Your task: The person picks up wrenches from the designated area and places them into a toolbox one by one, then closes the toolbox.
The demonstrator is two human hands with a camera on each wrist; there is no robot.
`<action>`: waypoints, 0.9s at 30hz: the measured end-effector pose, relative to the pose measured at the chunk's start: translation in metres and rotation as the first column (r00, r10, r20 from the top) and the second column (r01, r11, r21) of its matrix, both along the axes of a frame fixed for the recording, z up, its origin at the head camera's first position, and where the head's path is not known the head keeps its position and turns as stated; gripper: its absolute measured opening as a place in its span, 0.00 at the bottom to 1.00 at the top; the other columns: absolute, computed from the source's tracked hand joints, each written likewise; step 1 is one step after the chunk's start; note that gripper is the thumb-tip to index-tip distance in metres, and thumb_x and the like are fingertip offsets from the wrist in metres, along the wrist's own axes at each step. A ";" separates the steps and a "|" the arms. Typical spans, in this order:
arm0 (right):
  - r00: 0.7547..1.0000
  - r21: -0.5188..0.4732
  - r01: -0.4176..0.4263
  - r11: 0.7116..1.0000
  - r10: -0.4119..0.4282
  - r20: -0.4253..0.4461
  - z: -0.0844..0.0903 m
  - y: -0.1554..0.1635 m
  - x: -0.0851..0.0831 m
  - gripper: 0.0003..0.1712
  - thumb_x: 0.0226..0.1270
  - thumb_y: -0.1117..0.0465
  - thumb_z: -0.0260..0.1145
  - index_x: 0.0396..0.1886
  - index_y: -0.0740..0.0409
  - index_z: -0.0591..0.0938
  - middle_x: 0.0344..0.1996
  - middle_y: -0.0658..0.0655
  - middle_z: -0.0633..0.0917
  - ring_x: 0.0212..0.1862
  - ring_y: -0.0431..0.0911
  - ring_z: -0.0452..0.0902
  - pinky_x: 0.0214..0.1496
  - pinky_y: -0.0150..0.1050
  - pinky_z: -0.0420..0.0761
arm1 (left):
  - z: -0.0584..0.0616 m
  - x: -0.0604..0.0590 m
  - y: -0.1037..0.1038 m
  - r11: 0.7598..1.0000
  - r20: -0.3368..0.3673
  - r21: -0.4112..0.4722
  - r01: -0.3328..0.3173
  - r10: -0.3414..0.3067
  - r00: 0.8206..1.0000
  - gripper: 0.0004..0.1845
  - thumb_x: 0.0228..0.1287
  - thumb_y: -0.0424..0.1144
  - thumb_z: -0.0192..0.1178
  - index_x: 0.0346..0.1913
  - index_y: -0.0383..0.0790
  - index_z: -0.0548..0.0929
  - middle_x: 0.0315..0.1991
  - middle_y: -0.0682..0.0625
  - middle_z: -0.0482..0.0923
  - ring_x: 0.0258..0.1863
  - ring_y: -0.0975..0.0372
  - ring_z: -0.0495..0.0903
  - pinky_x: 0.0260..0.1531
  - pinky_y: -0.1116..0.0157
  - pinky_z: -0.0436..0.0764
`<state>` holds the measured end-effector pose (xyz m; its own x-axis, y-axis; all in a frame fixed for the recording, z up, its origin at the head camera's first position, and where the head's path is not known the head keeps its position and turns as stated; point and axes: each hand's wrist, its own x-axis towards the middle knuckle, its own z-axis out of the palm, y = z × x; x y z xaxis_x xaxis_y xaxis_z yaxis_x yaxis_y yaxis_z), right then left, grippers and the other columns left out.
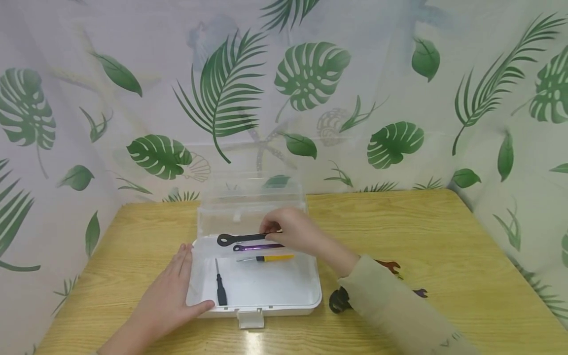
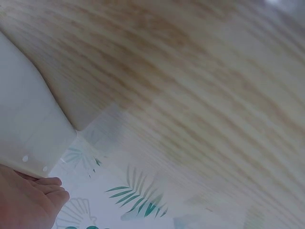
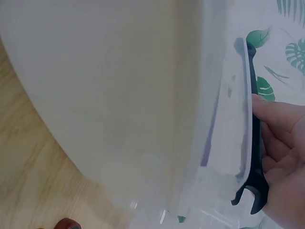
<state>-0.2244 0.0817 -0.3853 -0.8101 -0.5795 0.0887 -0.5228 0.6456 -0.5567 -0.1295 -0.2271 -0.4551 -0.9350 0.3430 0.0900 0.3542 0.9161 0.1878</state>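
right hand (image 1: pixel 293 231) pinches flat black metal wrench (image 1: pixel 239 238) | left hand (image 1: pixel 170 296) flat, steadying white plastic box (image 1: pixel 306 296) | risk: loose pinch, wrench drops

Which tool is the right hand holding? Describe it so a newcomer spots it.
On the wooden table sits an open white plastic box. Along its far edge, the right hand pinches a black wrench. It is the rearmost tool, ring-ended, unlike the purple wrench beside it.

Left hand (image 1: pixel 166 293) flat, fingers straight, thumb spread. Right hand (image 1: pixel 290 230) raised, fingers curled in pinch; sleeved forearm angled forward-left.
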 end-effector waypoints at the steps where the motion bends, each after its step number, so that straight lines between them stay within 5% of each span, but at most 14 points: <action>1: 1.000 -0.004 -0.001 1.000 0.001 -0.002 -0.001 -0.001 0.000 0.05 0.69 0.70 0.73 0.40 0.57 0.91 0.36 0.52 0.92 0.38 0.39 0.83 0.46 0.30 0.87 | 0.000 0.000 0.000 1.000 -0.002 -0.001 0.000 0.000 1.000 0.68 0.59 0.75 0.65 0.80 0.19 0.54 0.82 0.25 0.55 0.81 0.34 0.59 0.78 0.40 0.69; 27: 0.999 -0.025 0.041 0.999 -0.040 0.022 -0.021 -0.025 -0.004 0.05 0.70 0.67 0.74 0.43 0.57 0.92 0.40 0.53 0.93 0.42 0.42 0.87 0.50 0.36 0.90 | -0.002 0.000 -0.002 1.000 0.004 0.000 0.006 -0.006 1.000 0.68 0.61 0.75 0.64 0.80 0.19 0.54 0.82 0.25 0.53 0.82 0.34 0.58 0.79 0.40 0.67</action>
